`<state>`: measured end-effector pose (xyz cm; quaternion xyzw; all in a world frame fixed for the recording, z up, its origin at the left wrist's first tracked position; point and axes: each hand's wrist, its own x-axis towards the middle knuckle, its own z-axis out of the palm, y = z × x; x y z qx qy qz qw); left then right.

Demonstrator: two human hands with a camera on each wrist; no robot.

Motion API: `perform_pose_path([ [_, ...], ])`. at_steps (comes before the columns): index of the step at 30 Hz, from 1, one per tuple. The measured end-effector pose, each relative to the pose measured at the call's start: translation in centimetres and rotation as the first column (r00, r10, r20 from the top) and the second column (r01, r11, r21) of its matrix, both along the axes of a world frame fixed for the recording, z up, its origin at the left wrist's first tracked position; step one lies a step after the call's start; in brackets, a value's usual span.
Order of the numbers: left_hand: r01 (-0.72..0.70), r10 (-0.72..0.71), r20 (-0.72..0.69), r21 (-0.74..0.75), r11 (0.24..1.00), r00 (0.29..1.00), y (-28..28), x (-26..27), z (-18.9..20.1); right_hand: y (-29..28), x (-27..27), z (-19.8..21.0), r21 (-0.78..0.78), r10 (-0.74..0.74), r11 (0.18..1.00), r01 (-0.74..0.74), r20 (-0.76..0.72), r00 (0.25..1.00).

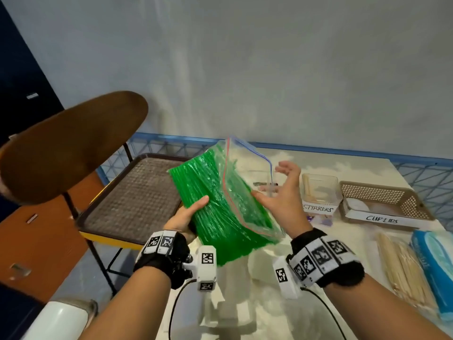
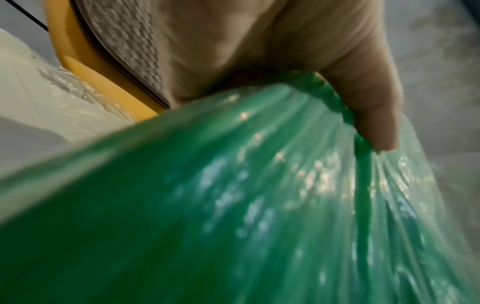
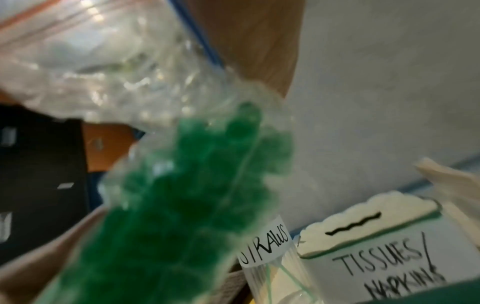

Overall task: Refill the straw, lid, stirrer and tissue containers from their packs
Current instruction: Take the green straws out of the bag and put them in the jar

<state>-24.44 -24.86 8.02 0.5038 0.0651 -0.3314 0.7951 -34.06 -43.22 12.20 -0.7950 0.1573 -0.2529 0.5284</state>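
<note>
A clear zip bag of green straws (image 1: 228, 204) is held tilted above the table's left edge. My left hand (image 1: 190, 213) grips its lower left side, thumb (image 2: 369, 115) pressed on top of the straws (image 2: 233, 205). At the bag's right side, near its mouth, my right hand (image 1: 280, 190) is spread and holds nothing. The right wrist view shows the straw ends in the bag (image 3: 187, 185), a clear jar labelled STRAWS (image 3: 267, 246) with few straws inside, and a box labelled TISSUES/NAPKINS (image 3: 376, 259) beside it.
A STIRRERS tub (image 1: 321, 192) and a CUP LIDS basket (image 1: 382, 204) stand at the right. Nearer lie a pack of wooden stirrers (image 1: 404, 266) and a blue tissue pack (image 1: 434, 268). A brown tray (image 1: 132, 197) sits on a chair at the left.
</note>
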Motion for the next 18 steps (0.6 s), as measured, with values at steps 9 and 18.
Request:
perform_pose_path([
  [9, -0.050, 0.050, 0.013, -0.024, 0.998, 0.999, 2.8, 1.6, -1.5, 4.6, 2.2, -0.1, -0.669, 0.155, 0.743, 0.008, 0.184, 0.971],
  [18, -0.091, 0.084, 0.140, 0.041, 0.995, 0.987, 4.1, 2.3, -1.7, 5.0, 3.8, 0.1, -0.503, 0.205, 0.816, -0.283, -0.205, 0.957],
])
